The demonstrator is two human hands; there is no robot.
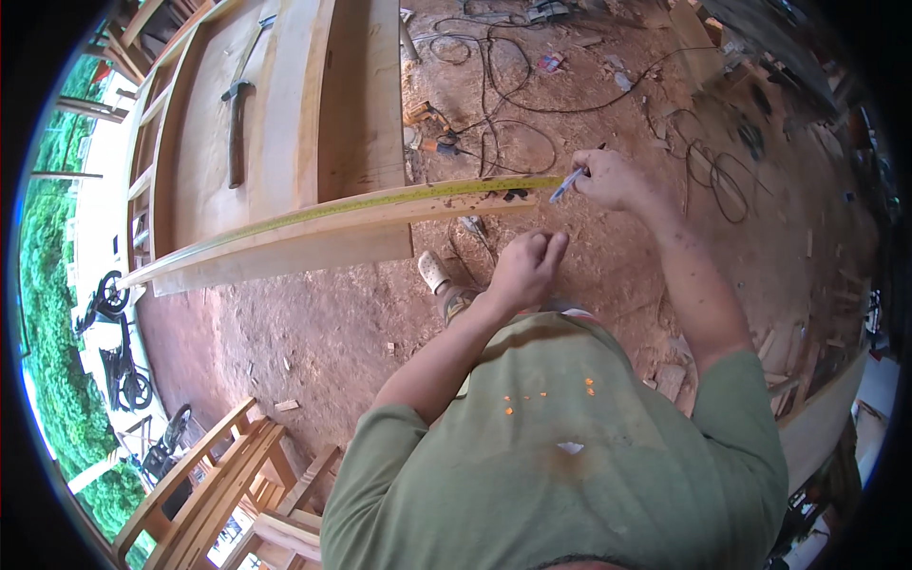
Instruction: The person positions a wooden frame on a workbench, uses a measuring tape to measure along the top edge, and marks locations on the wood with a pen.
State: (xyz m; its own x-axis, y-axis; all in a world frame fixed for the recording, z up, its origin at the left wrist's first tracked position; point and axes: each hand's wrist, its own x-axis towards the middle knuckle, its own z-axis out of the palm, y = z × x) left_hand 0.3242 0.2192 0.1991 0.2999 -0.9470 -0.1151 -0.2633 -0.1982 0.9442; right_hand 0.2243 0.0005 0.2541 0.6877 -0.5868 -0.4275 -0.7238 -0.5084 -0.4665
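A yellow measuring tape [356,204] lies stretched along the top of a long wooden board [456,207], which rests across a large wooden frame with panels [285,107]. My right hand [605,178], beyond the board's right end, grips a pen [566,185] beside the tape's end; whether it also holds the tape cannot be seen clearly. Just below the board's end is my left hand [531,267], its fingers curled and apart from the board, with nothing visible in them. A hammer with a wooden handle [236,135] lies on the panel to the left.
Power tools [431,132] and looping black cables [520,107] lie on the dusty floor beyond the board. Slatted wooden furniture [206,491] stands at lower left, with motorbikes [117,342] farther left. Wood scraps [670,381] lie on the right.
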